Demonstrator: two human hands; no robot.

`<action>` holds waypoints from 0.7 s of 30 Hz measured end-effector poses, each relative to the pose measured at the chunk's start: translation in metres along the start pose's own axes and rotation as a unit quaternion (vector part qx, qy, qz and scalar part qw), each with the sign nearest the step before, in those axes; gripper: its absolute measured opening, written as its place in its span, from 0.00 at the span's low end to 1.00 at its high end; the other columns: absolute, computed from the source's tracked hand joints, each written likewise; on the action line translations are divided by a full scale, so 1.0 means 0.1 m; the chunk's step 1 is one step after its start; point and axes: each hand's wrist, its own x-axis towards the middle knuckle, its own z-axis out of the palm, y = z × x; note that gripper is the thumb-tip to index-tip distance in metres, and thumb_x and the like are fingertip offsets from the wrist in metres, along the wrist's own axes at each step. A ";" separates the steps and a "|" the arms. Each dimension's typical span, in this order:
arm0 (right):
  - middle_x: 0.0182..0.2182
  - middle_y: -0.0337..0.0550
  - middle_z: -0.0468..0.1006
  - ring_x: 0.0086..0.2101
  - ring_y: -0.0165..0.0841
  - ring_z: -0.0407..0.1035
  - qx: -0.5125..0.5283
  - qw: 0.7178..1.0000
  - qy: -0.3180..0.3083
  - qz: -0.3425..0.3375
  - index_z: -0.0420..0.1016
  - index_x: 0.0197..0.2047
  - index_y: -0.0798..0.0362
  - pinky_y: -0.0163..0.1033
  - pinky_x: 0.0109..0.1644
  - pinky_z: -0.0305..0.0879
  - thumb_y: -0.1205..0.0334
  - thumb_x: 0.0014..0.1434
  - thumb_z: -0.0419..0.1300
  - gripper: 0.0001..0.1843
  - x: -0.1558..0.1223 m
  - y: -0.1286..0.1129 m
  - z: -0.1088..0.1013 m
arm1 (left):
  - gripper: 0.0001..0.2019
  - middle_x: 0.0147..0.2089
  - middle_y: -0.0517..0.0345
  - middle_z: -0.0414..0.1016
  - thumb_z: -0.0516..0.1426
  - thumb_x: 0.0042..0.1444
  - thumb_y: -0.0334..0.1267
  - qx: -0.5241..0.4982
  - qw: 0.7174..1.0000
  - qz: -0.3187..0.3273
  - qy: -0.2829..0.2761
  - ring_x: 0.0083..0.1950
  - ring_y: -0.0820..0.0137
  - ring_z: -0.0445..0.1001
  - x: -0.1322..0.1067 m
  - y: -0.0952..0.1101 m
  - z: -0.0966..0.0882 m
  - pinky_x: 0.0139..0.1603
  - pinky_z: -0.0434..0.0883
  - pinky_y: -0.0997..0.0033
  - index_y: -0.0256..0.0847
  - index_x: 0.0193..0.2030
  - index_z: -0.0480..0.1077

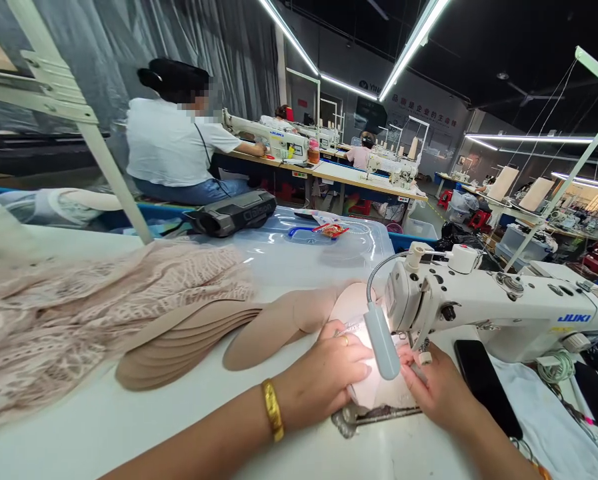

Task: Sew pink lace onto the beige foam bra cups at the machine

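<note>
A pale pink fabric piece (pixel 366 393) lies under the head of a white sewing machine (pixel 483 293), brightly lit by a grey gooseneck lamp (pixel 383 343). On the left side of the piece, my left hand (pixel 329 370) has its fingers curled and grips it. My right hand (pixel 441 387) pinches the same piece close to the needle area, partly behind the lamp and machine head. The needle itself is hidden. Beige pads (pixel 289 320) run from the work toward the left, ending in a fanned stack of beige pads (pixel 183 347).
Beige lace fabric (pixel 79 320) is heaped on the left of the table. A black phone (pixel 486 387) and white cloth (pixel 529 413) lie at right. Behind are a clear plastic lid (pixel 323 250), a black device (pixel 233 213) and a seated co-worker (pixel 171 143).
</note>
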 end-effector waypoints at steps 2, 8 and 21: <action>0.45 0.46 0.81 0.45 0.41 0.74 0.005 1.000 -0.017 0.002 0.71 0.48 0.49 0.44 0.48 0.70 0.66 0.72 0.52 0.08 0.00 -0.02 -0.01 | 0.06 0.40 0.58 0.79 0.62 0.54 0.29 -0.010 1.000 0.003 -0.004 0.47 0.60 0.73 -0.01 0.00 0.03 0.57 0.54 0.52 0.40 0.30 0.69; 0.36 0.42 0.78 0.38 0.39 0.69 -0.018 0.998 -0.065 -0.012 0.73 0.46 0.48 0.41 0.43 0.64 0.64 0.72 0.52 0.09 -0.01 -0.06 -0.03 | 0.09 0.36 0.63 0.77 0.61 0.59 0.32 -0.011 0.999 0.014 0.029 0.39 0.62 0.70 -0.05 0.06 0.09 0.58 0.51 0.46 0.41 0.29 0.66; 0.33 0.40 0.71 0.34 0.35 0.63 -0.058 0.988 -0.130 -0.052 0.72 0.35 0.49 0.38 0.37 0.55 0.67 0.69 0.55 0.10 -0.01 -0.14 0.00 | 0.14 0.36 0.69 0.78 0.69 0.56 0.43 0.001 1.000 0.012 0.023 0.39 0.64 0.75 -0.11 0.40 -0.05 0.62 0.52 0.45 0.43 0.35 0.69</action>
